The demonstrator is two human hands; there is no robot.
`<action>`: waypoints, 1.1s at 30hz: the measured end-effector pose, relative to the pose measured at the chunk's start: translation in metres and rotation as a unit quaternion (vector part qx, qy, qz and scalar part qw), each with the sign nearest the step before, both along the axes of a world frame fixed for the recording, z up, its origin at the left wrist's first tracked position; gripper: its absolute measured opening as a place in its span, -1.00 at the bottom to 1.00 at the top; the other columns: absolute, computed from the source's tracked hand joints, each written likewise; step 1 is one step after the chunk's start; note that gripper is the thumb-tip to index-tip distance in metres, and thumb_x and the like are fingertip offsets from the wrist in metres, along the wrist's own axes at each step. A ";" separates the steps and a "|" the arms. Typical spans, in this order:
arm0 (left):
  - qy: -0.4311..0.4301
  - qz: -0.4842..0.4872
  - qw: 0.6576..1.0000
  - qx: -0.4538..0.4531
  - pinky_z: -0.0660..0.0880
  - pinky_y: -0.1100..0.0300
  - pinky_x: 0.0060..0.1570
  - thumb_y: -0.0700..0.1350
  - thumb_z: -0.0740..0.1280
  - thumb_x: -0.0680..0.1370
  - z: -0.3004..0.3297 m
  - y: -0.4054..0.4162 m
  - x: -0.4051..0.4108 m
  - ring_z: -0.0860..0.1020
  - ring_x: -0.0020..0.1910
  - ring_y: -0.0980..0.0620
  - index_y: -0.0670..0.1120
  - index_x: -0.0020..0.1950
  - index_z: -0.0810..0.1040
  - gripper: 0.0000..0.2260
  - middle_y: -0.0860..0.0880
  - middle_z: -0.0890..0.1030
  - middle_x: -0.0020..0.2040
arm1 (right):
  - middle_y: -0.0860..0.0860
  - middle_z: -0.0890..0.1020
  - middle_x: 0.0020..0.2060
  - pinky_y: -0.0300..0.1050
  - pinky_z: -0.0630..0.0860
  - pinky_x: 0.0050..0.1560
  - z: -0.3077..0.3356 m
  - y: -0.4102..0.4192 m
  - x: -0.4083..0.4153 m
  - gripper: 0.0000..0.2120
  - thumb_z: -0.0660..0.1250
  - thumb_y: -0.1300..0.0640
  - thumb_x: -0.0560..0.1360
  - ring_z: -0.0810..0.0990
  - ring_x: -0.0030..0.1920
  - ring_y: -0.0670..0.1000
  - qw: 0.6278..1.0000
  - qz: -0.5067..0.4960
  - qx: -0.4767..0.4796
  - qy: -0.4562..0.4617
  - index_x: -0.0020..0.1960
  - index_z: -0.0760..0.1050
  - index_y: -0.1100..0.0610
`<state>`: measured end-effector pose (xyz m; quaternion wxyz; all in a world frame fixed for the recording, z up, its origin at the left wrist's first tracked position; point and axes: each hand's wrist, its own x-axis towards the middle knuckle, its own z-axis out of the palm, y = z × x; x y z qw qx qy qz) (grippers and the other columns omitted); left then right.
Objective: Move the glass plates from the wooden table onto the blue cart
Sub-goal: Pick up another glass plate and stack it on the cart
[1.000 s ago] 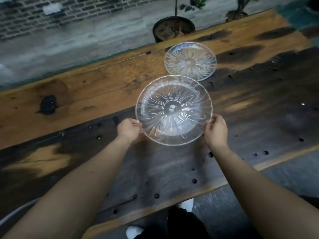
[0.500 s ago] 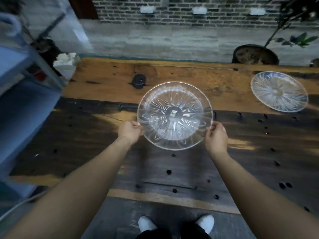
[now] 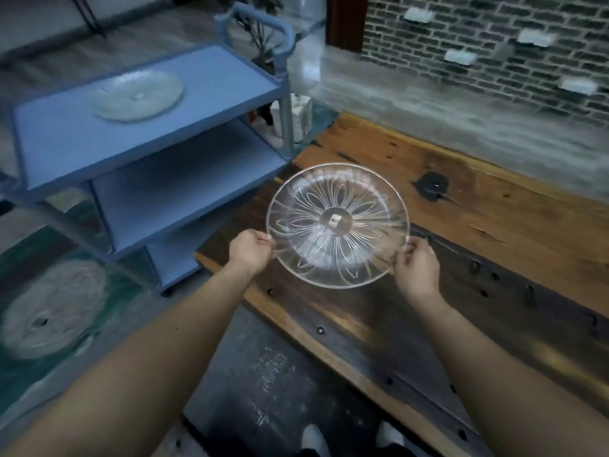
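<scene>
I hold a clear glass plate [image 3: 337, 224] with a cut flower pattern above the left end of the wooden table [image 3: 494, 225]. My left hand [image 3: 248, 252] grips its left rim and my right hand [image 3: 417, 268] grips its right rim. The blue cart [image 3: 204, 103] stands to the left of the table, with three shelves and a handle at its far end. A second glass plate [image 3: 138, 94] lies on the cart's top shelf.
A round pale pattern [image 3: 49, 311] marks the green floor at lower left. A brick wall [image 3: 494, 44] and a concrete ledge run behind the table. A dark knot [image 3: 431, 186] marks the tabletop. My white shoes [image 3: 313, 437] show below.
The view has swung left: the cart with its plate came into sight, and the other plate on the table left the frame. Both hands keep the same grip on the held plate.
</scene>
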<state>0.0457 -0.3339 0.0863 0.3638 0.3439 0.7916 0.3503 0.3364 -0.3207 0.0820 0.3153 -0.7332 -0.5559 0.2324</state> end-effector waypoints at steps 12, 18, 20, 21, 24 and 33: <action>0.019 0.180 0.983 0.008 0.65 0.14 -0.03 -0.19 0.33 0.49 0.016 -0.045 -0.145 0.69 -0.23 0.01 -0.06 -0.31 0.58 -0.82 -0.04 0.70 -0.27 | 0.29 0.54 0.11 0.08 0.46 0.22 0.013 0.051 -0.170 -0.73 0.21 0.26 0.54 0.55 0.10 0.29 0.985 0.172 0.016 0.023 0.21 0.45 0.31; 0.029 0.228 0.973 0.001 0.57 0.29 -0.14 -0.15 0.36 0.48 0.006 -0.035 -0.196 0.57 -0.53 0.25 -0.05 -0.34 0.57 -0.82 0.09 0.62 -0.41 | 0.29 0.57 0.07 0.05 0.44 0.22 -0.001 0.086 -0.232 -0.73 0.22 0.29 0.52 0.57 0.08 0.31 0.978 0.205 0.010 0.029 0.20 0.47 0.32; 0.036 0.226 0.973 -0.008 0.54 0.40 -0.29 -0.17 0.34 0.48 0.003 -0.028 -0.209 0.52 -0.59 0.32 -0.05 -0.32 0.58 -0.83 0.07 0.63 -0.39 | 0.30 0.58 0.06 0.03 0.42 0.20 -0.008 0.098 -0.249 -0.73 0.22 0.30 0.51 0.56 0.09 0.31 0.978 0.207 0.005 0.026 0.19 0.48 0.32; 0.043 0.229 0.972 -0.011 0.47 0.49 -0.40 -0.17 0.33 0.49 0.003 -0.023 -0.217 0.52 -0.59 0.33 -0.05 -0.29 0.58 -0.84 0.05 0.63 -0.38 | 0.30 0.59 0.06 0.01 0.41 0.19 -0.011 0.106 -0.260 -0.74 0.21 0.29 0.52 0.56 0.09 0.31 0.977 0.211 0.004 0.023 0.19 0.48 0.31; 0.047 0.234 0.971 -0.014 0.36 0.54 -0.54 -0.19 0.33 0.50 0.000 -0.007 -0.239 0.53 -0.59 0.31 -0.08 -0.26 0.59 -0.86 0.00 0.64 -0.35 | 0.31 0.59 0.07 0.02 0.42 0.19 -0.017 0.128 -0.288 -0.74 0.20 0.29 0.53 0.56 0.10 0.31 0.975 0.219 -0.004 0.025 0.19 0.49 0.32; 0.054 0.233 0.971 -0.024 0.56 0.25 -0.20 -0.23 0.30 0.52 0.003 0.049 -0.306 0.60 -0.35 0.03 -0.17 -0.12 0.58 -0.92 -0.06 0.63 -0.25 | 0.30 0.55 0.12 0.00 0.42 0.21 -0.017 0.183 -0.354 -0.72 0.19 0.25 0.56 0.55 0.12 0.29 0.973 0.225 -0.027 0.044 0.23 0.47 0.31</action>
